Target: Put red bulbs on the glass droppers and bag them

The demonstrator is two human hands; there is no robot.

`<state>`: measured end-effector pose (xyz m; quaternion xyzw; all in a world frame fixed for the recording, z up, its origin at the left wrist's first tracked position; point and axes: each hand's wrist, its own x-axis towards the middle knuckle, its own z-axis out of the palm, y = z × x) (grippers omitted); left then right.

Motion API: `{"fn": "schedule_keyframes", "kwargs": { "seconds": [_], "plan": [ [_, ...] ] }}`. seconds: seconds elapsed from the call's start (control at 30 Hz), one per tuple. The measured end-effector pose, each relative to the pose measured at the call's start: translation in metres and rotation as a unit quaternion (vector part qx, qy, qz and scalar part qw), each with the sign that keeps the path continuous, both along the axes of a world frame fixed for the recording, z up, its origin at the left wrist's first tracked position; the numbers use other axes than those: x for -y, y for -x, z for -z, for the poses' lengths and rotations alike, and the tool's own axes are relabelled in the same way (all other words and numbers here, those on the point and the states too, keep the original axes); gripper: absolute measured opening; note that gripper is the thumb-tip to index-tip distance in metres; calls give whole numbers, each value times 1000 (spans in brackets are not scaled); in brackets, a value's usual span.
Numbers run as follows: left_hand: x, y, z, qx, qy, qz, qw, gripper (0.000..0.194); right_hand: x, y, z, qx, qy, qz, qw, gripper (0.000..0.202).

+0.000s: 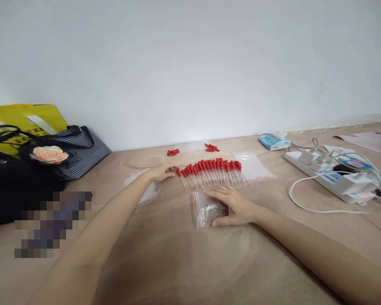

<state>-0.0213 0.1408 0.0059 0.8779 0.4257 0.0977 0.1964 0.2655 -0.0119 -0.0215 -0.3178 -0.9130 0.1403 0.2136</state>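
Note:
Several clear droppers with red caps (216, 171) lie side by side in a fanned row on the brown table. At the row's left end, my left hand (164, 171) has its fingers apart beside the outermost dropper (181, 180). My right hand (233, 207) is spread over a clear zip bag (206, 209) just in front of the row, thumb and fingers apart. Another clear bag (147, 192) lies partly under my left forearm, and one more (255, 166) lies right of the row. Small red caps (173, 152) sit in two little piles behind the row.
A white power strip (317, 176) with plugs and looped cables lies at the right. Near the wall is a blue tissue pack (274, 142). Yellow (25, 114), striped (79, 152) and black (19, 195) bags stand at the left, by a pixelated object (53, 224).

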Motion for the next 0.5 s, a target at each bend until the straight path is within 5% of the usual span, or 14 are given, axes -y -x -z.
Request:
{"fn": "schedule_keyframes", "kwargs": {
  "seconds": [0.23, 0.5],
  "plan": [
    [-13, 1, 5, 27, 30, 4, 999, 32, 2, 2, 1, 7, 11, 2, 1000, 78],
    [2, 4, -3, 53, 18, 8, 998, 25, 4, 3, 1, 16, -6, 8, 1000, 76]
  ]
}}
